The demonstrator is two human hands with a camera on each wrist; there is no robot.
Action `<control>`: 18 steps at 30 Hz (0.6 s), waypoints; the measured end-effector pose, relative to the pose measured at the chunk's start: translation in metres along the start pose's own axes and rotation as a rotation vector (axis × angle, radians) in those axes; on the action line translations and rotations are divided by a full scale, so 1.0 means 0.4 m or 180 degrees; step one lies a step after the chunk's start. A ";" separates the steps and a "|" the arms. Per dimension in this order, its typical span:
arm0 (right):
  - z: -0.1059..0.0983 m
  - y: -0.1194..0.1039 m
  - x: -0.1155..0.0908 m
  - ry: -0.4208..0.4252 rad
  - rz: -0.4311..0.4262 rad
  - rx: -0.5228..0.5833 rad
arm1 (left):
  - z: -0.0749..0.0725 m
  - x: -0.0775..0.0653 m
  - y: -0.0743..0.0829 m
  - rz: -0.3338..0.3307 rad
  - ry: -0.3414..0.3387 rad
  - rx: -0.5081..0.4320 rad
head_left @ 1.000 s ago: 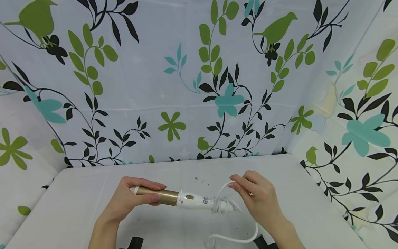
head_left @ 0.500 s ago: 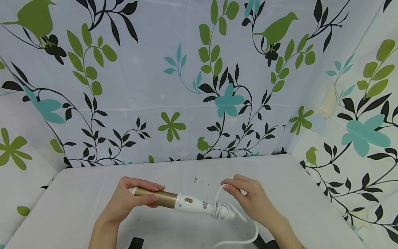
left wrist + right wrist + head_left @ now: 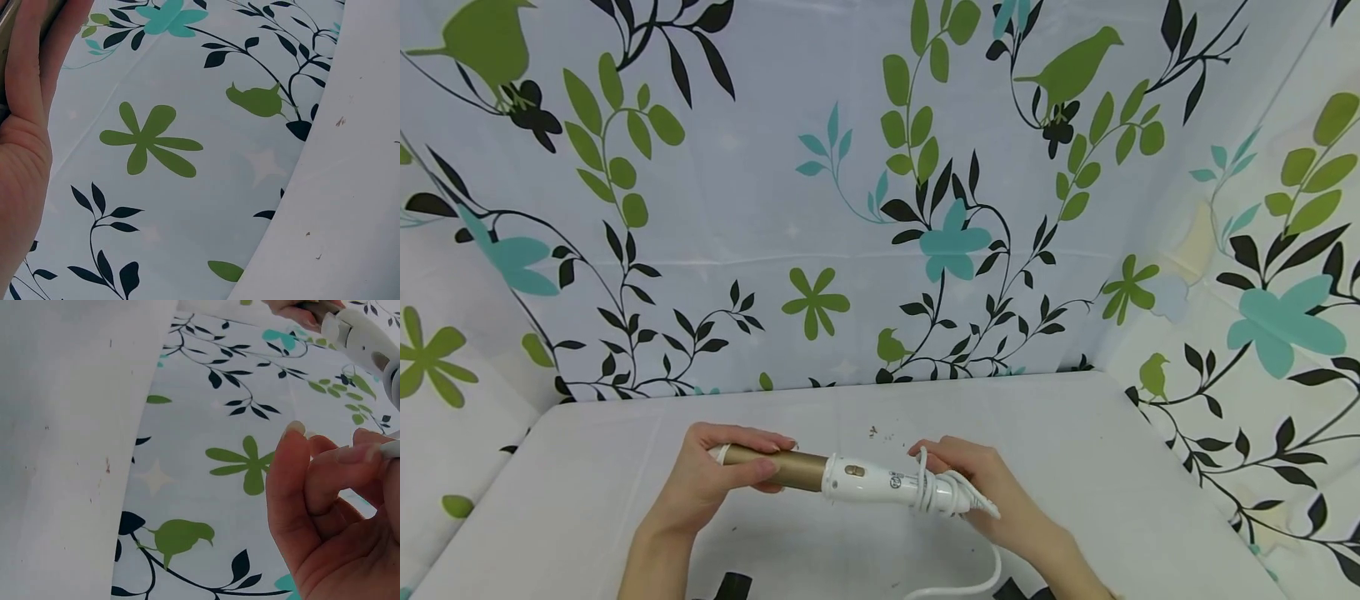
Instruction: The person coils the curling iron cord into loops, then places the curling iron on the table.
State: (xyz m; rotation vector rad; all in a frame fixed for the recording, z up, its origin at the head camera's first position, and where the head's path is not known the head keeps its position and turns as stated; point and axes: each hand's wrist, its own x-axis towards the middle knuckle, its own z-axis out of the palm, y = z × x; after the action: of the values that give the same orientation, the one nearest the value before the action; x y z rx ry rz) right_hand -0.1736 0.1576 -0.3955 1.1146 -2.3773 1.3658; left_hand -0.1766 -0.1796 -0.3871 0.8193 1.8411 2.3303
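A curling iron [image 3: 865, 481] with a gold barrel and white handle lies level across the head view, above the table. My left hand [image 3: 700, 471] grips its gold barrel, thumb in front and fingers behind. Several turns of white cord [image 3: 925, 493] circle the handle's right end. My right hand [image 3: 992, 479] is just behind that end and partly hidden by it. In the right wrist view, its thumb and finger pinch the cord [image 3: 392, 449]. The left wrist view shows only part of the left hand [image 3: 25, 119] and a sliver of the barrel at the left edge.
A white table [image 3: 625, 433] spans the lower head view, with small dark specks [image 3: 874, 432] near its back. Patterned fabric [image 3: 737, 208] hangs behind and at the sides. Black objects [image 3: 733, 586] show at the bottom edge. Loose cord trails down toward the front.
My right hand has moved left with the cord, from right of the handle end to behind it. The left hand stays on the barrel; the iron shifts only slightly.
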 end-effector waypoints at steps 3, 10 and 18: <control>0.017 0.000 -0.003 -0.0076 0.0124 0.0060 | 0.001 0.001 -0.001 0.0024 0.0054 0.0049; 0.043 -0.008 -0.010 -0.0199 0.0507 0.0220 | 0.009 0.002 -0.001 0.0006 0.0134 0.0058; 0.047 -0.035 -0.020 -0.0535 0.1591 -0.0189 | 0.011 0.009 0.000 0.0028 0.0319 0.0117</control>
State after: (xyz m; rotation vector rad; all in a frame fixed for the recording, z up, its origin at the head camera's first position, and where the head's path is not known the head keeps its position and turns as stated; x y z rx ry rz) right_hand -0.1548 0.1424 -0.4006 0.6625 -2.9362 1.3635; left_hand -0.1778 -0.1743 -0.3851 0.7284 1.9280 2.3915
